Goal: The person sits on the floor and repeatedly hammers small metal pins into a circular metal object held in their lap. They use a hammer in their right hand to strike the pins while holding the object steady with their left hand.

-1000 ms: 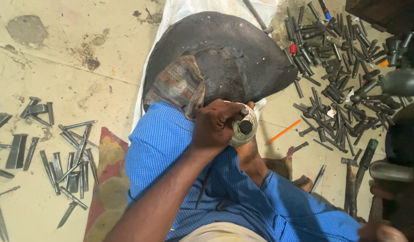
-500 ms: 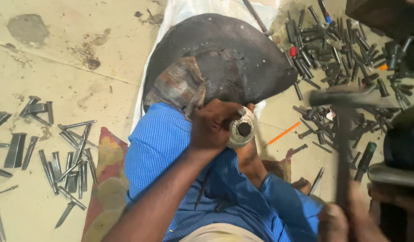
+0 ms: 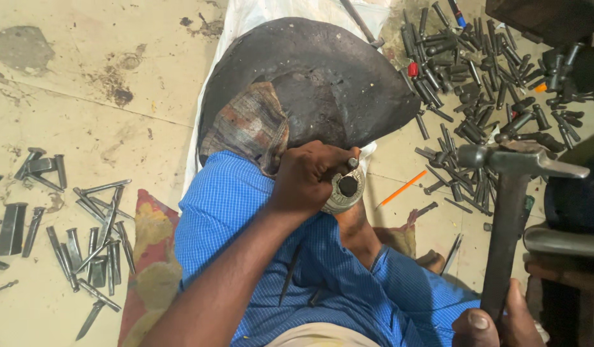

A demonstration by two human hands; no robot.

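While hammer (image 3: 510, 212) hangs raised, ring (image 3: 344, 189) seemingly gripped

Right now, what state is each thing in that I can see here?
Left hand: closed around the metal ring.
Metal ring: held on the knee.
Right hand: gripping the hammer handle.
Hammer: raised, head clear of the ring.
Dark dome: resting on white sheet.
Punches: scattered loose on floor.

Scattered across the left of the frame on a stained pale floor (image 3: 117, 83): a spread of grey metal punches (image 3: 85, 238). Heaped at upper right: a thicker pile of dark tools (image 3: 477, 96), one red-capped piece (image 3: 413, 69) among them. Lower, right of centre: an orange pencil (image 3: 402, 188). Bottom left of centre: a red and yellow cushion (image 3: 149, 270).
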